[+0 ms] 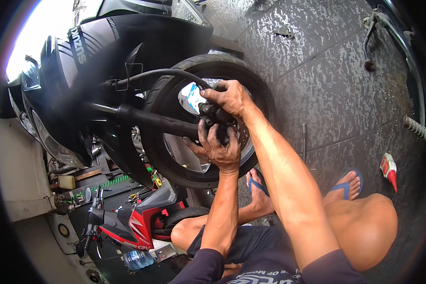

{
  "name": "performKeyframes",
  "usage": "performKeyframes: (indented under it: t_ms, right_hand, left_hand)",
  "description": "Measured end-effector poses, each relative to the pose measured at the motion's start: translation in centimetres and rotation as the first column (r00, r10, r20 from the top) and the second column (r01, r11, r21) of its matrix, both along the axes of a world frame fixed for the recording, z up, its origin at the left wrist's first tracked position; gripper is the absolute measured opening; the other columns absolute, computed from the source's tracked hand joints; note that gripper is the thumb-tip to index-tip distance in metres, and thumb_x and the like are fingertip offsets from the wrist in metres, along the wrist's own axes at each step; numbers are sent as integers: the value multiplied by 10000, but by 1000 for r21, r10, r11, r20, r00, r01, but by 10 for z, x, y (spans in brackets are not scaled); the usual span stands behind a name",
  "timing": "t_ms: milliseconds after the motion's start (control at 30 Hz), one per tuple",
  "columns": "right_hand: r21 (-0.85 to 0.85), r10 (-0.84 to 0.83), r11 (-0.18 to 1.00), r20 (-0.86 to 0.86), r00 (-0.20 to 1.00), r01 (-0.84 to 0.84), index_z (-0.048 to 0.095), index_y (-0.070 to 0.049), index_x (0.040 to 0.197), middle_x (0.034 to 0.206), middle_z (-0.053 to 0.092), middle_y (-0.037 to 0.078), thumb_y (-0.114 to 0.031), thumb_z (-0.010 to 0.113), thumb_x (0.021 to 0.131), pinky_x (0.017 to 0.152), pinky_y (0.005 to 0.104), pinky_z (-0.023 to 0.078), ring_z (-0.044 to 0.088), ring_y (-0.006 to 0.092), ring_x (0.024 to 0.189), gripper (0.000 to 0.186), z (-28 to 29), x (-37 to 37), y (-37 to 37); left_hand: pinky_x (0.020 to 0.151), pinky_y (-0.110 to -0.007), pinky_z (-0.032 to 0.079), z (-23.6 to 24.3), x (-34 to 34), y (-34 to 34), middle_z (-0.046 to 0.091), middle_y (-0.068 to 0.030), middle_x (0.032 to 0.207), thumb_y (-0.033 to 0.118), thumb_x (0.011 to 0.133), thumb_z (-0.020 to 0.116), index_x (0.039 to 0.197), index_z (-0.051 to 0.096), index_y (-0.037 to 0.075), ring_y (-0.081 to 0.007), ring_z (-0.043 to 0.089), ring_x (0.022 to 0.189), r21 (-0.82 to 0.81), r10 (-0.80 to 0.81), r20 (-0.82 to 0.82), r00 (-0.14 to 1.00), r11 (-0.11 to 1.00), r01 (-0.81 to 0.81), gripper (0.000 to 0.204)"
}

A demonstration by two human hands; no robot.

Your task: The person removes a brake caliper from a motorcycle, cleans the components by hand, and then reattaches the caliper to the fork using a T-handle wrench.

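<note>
A black brake caliper (207, 110) sits by the hub of a motorcycle's front wheel, at the lower end of the dark fork leg (161, 124). My right hand (231, 98) grips its upper side, thumb and fingers bent around it near the brake hose (177, 73). From below, my left hand (219, 150) curls its fingers against the same caliper. Dark grime covers the fingers of both hands. Part of a drilled brake disc (243, 137) shows beside them. The black tyre (265, 90) rings the silver wheel. My fingers hide much of the caliper.
The dark motorcycle body (94, 57) fills the upper left. A long metal rod-like tool (304, 142) and a white bottle with a red cap (388, 171) rest on the tiled floor (326, 85). A red and black motorcycle (137, 225) and a blue water jug (138, 260) are lower left.
</note>
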State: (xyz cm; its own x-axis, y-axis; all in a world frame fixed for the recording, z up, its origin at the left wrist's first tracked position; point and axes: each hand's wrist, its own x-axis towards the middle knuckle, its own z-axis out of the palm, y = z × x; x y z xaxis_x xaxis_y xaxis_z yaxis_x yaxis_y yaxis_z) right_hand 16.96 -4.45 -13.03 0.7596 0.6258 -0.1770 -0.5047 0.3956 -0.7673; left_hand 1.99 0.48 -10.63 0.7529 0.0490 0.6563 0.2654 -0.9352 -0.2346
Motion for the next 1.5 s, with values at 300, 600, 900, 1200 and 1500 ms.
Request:
performKeyframes:
  t_ms: [300, 600, 900, 1200, 1500]
  right_hand:
    - [24, 14, 1000, -5, 1000, -13, 782, 5, 941, 768, 735, 91, -411, 813, 797, 662, 322, 533, 667, 145, 684, 441, -3, 1, 6]
    - [20, 2, 1000, 25, 1000, -2, 789, -19, 952, 771, 736, 89, -414, 809, 794, 682, 334, 534, 671, 150, 707, 426, -4, 0, 7]
    - [31, 10, 999, 14, 1000, -11, 784, -14, 935, 752, 725, 86, -427, 810, 795, 665, 332, 527, 660, 146, 690, 437, -5, -1, 6]
    - [33, 20, 999, 24, 1000, -21, 780, -1, 941, 759, 719, 96, -427, 809, 786, 674, 341, 516, 646, 155, 697, 454, -6, 3, 5]
    - [64, 53, 996, 60, 997, -57, 780, -1, 941, 749, 709, 75, -445, 789, 804, 671, 330, 509, 638, 142, 704, 465, -7, 2, 8]
  left_hand:
    - [1206, -632, 179, -3, -7, 9, 648, -156, 1305, 219, 795, 774, 942, 742, 123, -429, 455, 1365, 113, 22, -63, 998, 993, -15, 179]
    - [1201, -641, 179, -5, -3, 4, 641, -135, 1328, 197, 781, 781, 947, 745, 141, -503, 337, 1421, 36, 49, -15, 999, 998, -49, 178]
    - [1191, -648, 188, -6, -2, -2, 623, -142, 1366, 198, 802, 764, 948, 737, 131, -512, 324, 1427, -15, 33, 41, 999, 999, -33, 163]
    - [1197, -618, 208, 11, -8, -4, 454, -209, 1501, 131, 790, 797, 1134, 666, 89, -456, 303, 1448, -132, -44, 43, 998, 990, 50, 370]
    - [1143, -625, 267, 20, 8, 16, 366, -236, 1526, 152, 779, 849, 976, 726, 111, -489, 280, 1430, -52, -18, 137, 990, 998, 26, 236]
